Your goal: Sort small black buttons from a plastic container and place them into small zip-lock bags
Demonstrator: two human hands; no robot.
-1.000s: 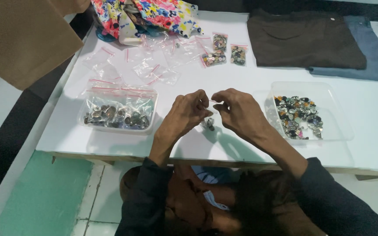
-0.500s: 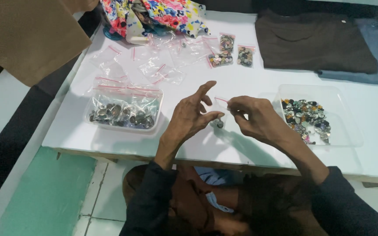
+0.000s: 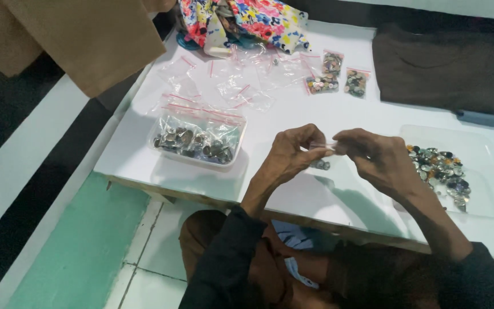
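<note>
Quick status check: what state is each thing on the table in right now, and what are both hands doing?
Small bag: held by both hands at its top edge, buttons inside.
Left hand: pinching the bag.
Right hand: pinching the bag.
Left tray: holds filled bags.
Right tray: holds loose buttons, uncovered.
Empty bags: scattered flat.
Brown shirt: folded.

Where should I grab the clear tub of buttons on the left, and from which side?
Take the clear tub by its near long rim, coming from the table's front edge. Small bags lie over its far rim, and both hands, left hand and right hand, are busy to its right.
</note>
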